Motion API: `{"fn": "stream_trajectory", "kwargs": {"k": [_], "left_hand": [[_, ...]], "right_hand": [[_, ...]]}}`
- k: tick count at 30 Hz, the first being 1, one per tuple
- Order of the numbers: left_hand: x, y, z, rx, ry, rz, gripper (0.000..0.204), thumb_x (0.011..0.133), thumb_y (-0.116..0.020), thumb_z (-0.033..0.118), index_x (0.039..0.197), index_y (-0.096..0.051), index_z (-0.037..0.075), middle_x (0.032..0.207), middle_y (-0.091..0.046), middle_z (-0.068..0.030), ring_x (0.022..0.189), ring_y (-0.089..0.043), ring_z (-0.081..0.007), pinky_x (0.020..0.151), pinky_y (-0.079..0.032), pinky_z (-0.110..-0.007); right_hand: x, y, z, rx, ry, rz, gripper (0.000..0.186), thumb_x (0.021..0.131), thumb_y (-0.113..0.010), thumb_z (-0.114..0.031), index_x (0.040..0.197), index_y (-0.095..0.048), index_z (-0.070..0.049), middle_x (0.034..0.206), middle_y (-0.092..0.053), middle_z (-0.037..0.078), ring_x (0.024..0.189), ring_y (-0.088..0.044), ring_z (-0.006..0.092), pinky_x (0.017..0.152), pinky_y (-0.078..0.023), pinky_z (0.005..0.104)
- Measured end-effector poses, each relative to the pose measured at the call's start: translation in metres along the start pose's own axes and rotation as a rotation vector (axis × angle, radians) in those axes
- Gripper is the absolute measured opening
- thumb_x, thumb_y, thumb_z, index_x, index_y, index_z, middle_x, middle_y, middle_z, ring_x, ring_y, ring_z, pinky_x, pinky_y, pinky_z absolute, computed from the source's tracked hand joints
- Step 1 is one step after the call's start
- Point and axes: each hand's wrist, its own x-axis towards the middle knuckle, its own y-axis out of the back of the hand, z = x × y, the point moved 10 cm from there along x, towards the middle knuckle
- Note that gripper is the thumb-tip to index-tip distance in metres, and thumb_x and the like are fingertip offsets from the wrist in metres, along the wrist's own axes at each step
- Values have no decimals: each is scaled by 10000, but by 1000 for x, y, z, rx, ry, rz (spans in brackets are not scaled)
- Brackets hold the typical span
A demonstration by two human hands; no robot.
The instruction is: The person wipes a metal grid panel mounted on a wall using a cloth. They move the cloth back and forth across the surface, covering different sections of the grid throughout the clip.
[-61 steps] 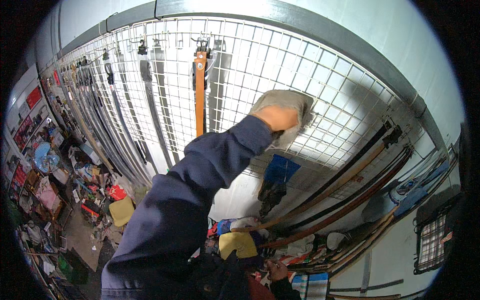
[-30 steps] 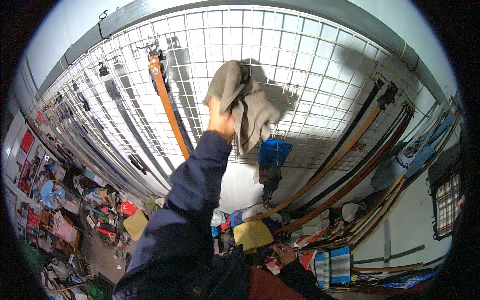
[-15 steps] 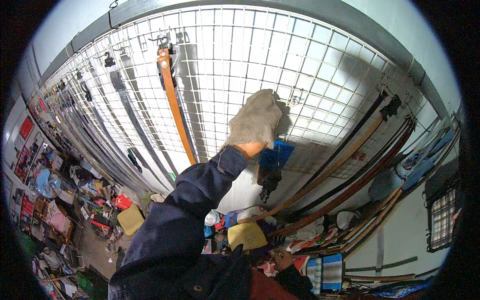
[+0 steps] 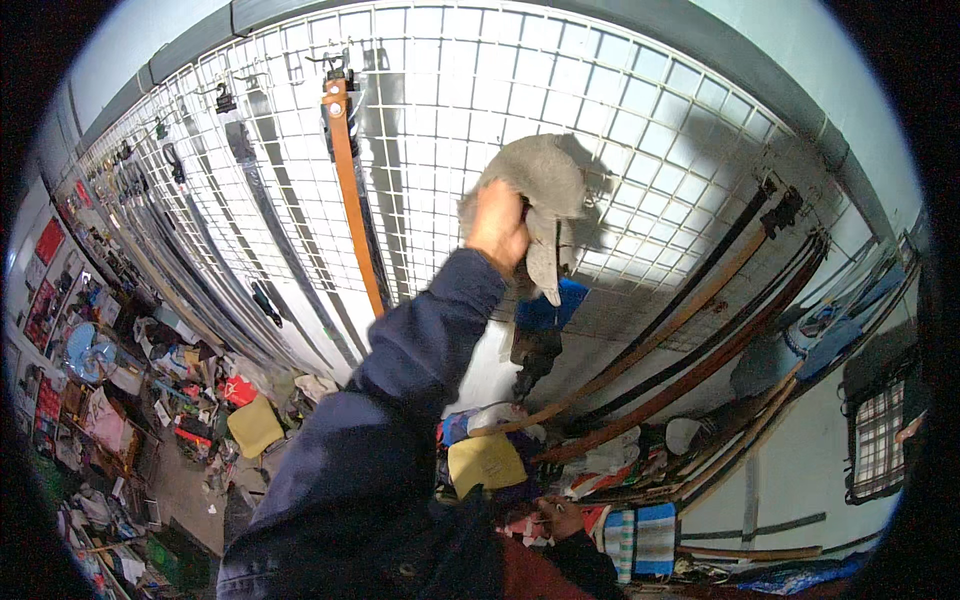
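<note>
My left hand (image 4: 500, 225), reaching up from a dark blue sleeve, grips a crumpled grey cloth (image 4: 550, 170) against the white wire grid panel (image 4: 650, 140). An orange-brown belt (image 4: 350, 190) hangs from a hook left of the cloth. A blue item (image 4: 550, 305) hangs just below it, with something dark under that. My right hand (image 4: 555, 515) is low in view with curled fingers, near a yellow cushion (image 4: 485, 460); what it holds, if anything, is too small and dark to make out.
Rows of belts (image 4: 265, 240) hang at the left, longer straps (image 4: 700, 370) at the right. Cluttered goods and a blue fan (image 4: 92, 350) lie lower left along a narrow floor strip (image 4: 195, 495). A striped blue item (image 4: 650, 540) is at the lower right, a plaid-lined bag (image 4: 880, 445) at the right wall.
My left hand and cloth moved left from two seconds ago, dipped at half a second ago, and are now higher again. The cloth's folds have changed. My right hand stays low.
</note>
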Motion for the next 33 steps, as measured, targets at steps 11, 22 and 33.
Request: {"fn": "stream_trajectory", "kwargs": {"k": [11,22,33], "left_hand": [[-8,-1,-32,1674,-784,-330,223,870,-603,158,987,-714,2,968,-698,-223,899,-670,-406,825,-544,-457],[-44,-26,38,2021,-834,-750,353,804,-682,155,1136,-674,36,1259,-637,-146,1095,-639,-262,944,-520,-301],[-37,-43,52,1811,-995,-876,421,866,-633,177,1280,-623,103,1319,-605,-124,1212,-582,-263,1044,-474,-366]], "right_hand": [[-13,14,7,-221,18,56,459,939,-654,-467,1149,-676,-59,853,-690,95,672,-635,203,570,-520,431],[22,-7,-8,-527,206,100,488,928,-655,-491,1152,-675,-58,855,-702,105,697,-657,225,618,-556,469],[15,-18,-16,-784,308,211,459,887,-707,-469,1036,-704,-35,793,-709,126,739,-688,247,676,-554,448]]}}
